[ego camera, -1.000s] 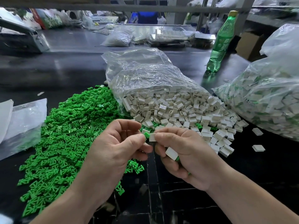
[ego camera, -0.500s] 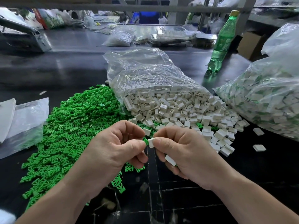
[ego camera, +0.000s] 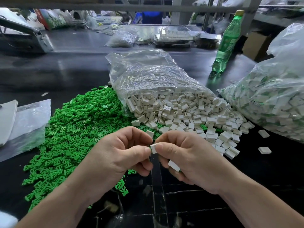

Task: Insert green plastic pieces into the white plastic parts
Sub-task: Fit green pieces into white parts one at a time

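- Change: the green piece (ego camera: 150, 147), plainly showing between the thumbs half a second ago, is now only a sliver at the edge of the white part (ego camera: 154, 148). The hands have closed together over the counter (ego camera: 263, 178).
- Meaning: this insertion appears nearly seated; a last press probably remains.
- Left hand (ego camera: 121, 155): thumb and forefinger pinch the green piece, pushing it rightwards.
- Right hand (ego camera: 189, 160): thumb and forefinger pinch the white part, and its lower fingers hold a second white part (ego camera: 174, 165) with a trace of green beneath.
- Count, in hand: two white parts, one green piece clearly seen.
- Count, stock: one green pile (ego camera: 74, 129) and one white pile (ego camera: 189, 116) spilling from a bag (ego camera: 148, 74), both too many to count.
- Count, others: a second bag (ego camera: 271, 99) of white-and-green parts, two loose parts (ego camera: 264, 150) and one bottle (ego camera: 227, 45).
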`<state>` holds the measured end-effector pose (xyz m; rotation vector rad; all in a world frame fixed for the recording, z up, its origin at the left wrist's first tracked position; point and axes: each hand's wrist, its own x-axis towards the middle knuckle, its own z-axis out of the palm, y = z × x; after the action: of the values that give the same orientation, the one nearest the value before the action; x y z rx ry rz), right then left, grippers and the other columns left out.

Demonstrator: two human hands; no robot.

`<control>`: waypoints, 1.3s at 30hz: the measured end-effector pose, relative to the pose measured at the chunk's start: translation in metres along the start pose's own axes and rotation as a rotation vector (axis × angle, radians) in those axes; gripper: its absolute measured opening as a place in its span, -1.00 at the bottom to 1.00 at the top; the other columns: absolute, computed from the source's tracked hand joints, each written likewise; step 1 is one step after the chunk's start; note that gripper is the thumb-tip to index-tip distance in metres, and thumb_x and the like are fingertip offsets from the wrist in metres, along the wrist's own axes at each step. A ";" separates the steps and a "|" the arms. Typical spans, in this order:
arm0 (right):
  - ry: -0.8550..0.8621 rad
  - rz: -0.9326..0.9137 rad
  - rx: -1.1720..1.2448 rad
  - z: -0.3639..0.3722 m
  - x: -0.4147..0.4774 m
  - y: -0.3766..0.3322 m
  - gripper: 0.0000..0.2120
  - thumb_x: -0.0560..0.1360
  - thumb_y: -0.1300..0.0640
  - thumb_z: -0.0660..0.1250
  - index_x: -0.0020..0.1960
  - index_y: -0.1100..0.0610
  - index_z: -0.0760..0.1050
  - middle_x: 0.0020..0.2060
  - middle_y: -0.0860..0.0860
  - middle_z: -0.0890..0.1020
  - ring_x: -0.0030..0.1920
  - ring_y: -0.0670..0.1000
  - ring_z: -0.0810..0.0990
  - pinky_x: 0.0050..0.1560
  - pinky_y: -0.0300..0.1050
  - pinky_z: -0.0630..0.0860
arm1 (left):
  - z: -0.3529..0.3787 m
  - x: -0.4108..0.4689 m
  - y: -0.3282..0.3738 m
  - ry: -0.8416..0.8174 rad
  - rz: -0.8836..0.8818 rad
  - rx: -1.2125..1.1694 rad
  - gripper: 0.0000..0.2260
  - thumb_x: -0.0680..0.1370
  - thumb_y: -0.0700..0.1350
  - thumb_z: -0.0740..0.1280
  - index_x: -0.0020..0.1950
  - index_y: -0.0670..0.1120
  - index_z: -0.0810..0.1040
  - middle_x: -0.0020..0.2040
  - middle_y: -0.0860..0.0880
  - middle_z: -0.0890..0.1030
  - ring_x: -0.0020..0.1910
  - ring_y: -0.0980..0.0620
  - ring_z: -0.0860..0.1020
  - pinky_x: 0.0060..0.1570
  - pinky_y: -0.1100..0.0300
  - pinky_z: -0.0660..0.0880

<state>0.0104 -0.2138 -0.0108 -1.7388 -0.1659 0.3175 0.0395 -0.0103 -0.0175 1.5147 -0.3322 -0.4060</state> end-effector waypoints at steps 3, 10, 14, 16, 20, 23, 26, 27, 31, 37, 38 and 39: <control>-0.023 0.008 0.219 0.000 0.000 -0.001 -0.81 0.62 0.06 0.31 -0.13 0.11 0.56 -0.34 0.06 0.55 -0.55 -0.06 0.37 -0.61 -0.31 0.22 | 0.004 0.001 -0.002 -0.029 0.017 -0.194 -0.72 0.42 -0.04 0.48 0.10 -0.09 0.65 -0.19 -0.18 0.66 -0.24 -0.08 0.64 -0.24 0.14 0.58; -0.081 0.063 0.416 0.004 0.000 -0.003 -0.64 0.65 0.09 0.28 0.22 0.40 0.43 -0.32 0.08 0.50 -0.56 -0.09 0.36 -0.65 -0.34 0.17 | 0.022 0.001 -0.003 -0.147 -0.027 -0.453 -0.63 0.50 0.06 0.45 0.24 -0.09 0.62 -0.30 -0.06 0.60 -0.42 0.05 0.58 -0.51 0.23 0.53; -0.067 0.085 0.373 0.005 -0.001 -0.005 -0.71 0.65 0.13 0.25 0.29 0.27 0.50 -0.35 0.03 0.52 -0.56 -0.09 0.35 -0.66 -0.32 0.17 | 0.025 0.001 0.000 -0.115 -0.127 -0.599 -0.69 0.45 -0.03 0.39 0.12 -0.15 0.67 -0.39 -0.07 0.54 -0.51 0.04 0.56 -0.57 0.24 0.50; -0.076 0.102 0.375 0.004 -0.001 -0.006 -0.70 0.65 0.11 0.26 0.30 0.25 0.50 -0.35 0.01 0.52 -0.56 -0.10 0.36 -0.66 -0.32 0.19 | 0.026 0.001 0.001 -0.103 -0.139 -0.626 -0.69 0.42 -0.04 0.40 0.09 -0.18 0.67 -0.40 -0.08 0.53 -0.52 0.04 0.55 -0.58 0.24 0.50; -0.080 0.108 0.381 0.006 -0.002 -0.008 -0.76 0.64 0.12 0.27 0.25 0.15 0.58 -0.34 0.03 0.54 -0.56 -0.09 0.37 -0.67 -0.33 0.21 | 0.023 0.000 0.004 -0.125 -0.165 -0.654 -0.71 0.46 -0.07 0.39 0.09 -0.20 0.67 -0.41 -0.07 0.53 -0.51 0.05 0.57 -0.57 0.24 0.51; -0.093 0.115 0.399 0.007 -0.003 -0.012 -0.79 0.64 0.13 0.27 0.17 0.01 0.66 -0.34 0.04 0.53 -0.56 -0.09 0.37 -0.67 -0.32 0.20 | 0.021 -0.001 0.003 -0.122 -0.173 -0.667 -0.75 0.56 -0.10 0.31 0.10 -0.22 0.66 -0.41 -0.06 0.51 -0.51 0.05 0.56 -0.56 0.24 0.52; -0.092 0.122 0.398 0.007 -0.004 -0.014 -0.79 0.64 0.12 0.28 0.19 0.01 0.64 -0.34 0.03 0.54 -0.56 -0.10 0.38 -0.67 -0.33 0.22 | 0.022 0.000 0.004 -0.121 -0.184 -0.678 -0.74 0.50 -0.07 0.38 0.08 -0.21 0.66 -0.43 -0.06 0.50 -0.53 0.05 0.55 -0.57 0.24 0.51; -0.085 0.127 0.401 0.007 -0.004 -0.014 -0.80 0.64 0.12 0.28 0.19 0.01 0.64 -0.35 0.03 0.54 -0.56 -0.10 0.38 -0.67 -0.33 0.22 | 0.022 0.000 0.004 -0.120 -0.191 -0.680 -0.71 0.46 -0.05 0.42 0.07 -0.20 0.67 -0.43 -0.06 0.50 -0.54 0.05 0.55 -0.58 0.24 0.51; -0.081 0.127 0.392 0.007 -0.004 -0.015 -0.86 0.64 0.12 0.29 0.11 0.08 0.62 -0.35 0.05 0.53 -0.58 -0.10 0.37 -0.66 -0.34 0.20 | 0.021 0.001 0.004 -0.137 -0.206 -0.708 -0.64 0.40 0.00 0.55 0.07 -0.20 0.67 -0.43 -0.06 0.50 -0.53 0.06 0.55 -0.59 0.25 0.51; -0.086 0.087 0.379 0.008 -0.004 -0.014 -0.79 0.60 0.08 0.33 0.09 0.22 0.57 -0.35 0.05 0.54 -0.57 -0.09 0.37 -0.65 -0.33 0.21 | 0.024 -0.001 0.003 -0.129 -0.178 -0.723 -0.70 0.39 -0.02 0.52 0.03 -0.17 0.69 -0.43 -0.07 0.52 -0.53 0.04 0.57 -0.59 0.24 0.51; -0.086 0.092 0.402 0.008 -0.003 -0.014 -0.72 0.56 0.05 0.34 0.14 0.23 0.57 -0.35 0.03 0.55 -0.57 -0.10 0.37 -0.65 -0.34 0.21 | 0.025 -0.002 0.003 -0.147 -0.148 -0.748 -0.66 0.39 -0.02 0.56 0.07 -0.18 0.67 -0.41 -0.09 0.55 -0.50 0.03 0.59 -0.56 0.22 0.53; -0.086 0.089 0.419 0.008 -0.003 -0.014 -0.66 0.52 0.02 0.34 0.17 0.23 0.56 -0.35 0.02 0.55 -0.57 -0.10 0.38 -0.65 -0.35 0.20 | 0.026 -0.002 0.001 -0.159 -0.116 -0.767 -0.63 0.39 -0.04 0.57 0.11 -0.19 0.66 -0.38 -0.10 0.57 -0.47 0.01 0.61 -0.53 0.21 0.56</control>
<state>0.0062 -0.2041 0.0018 -1.3201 -0.0771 0.4581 0.0260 -0.0326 -0.0150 0.7535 -0.1773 -0.6585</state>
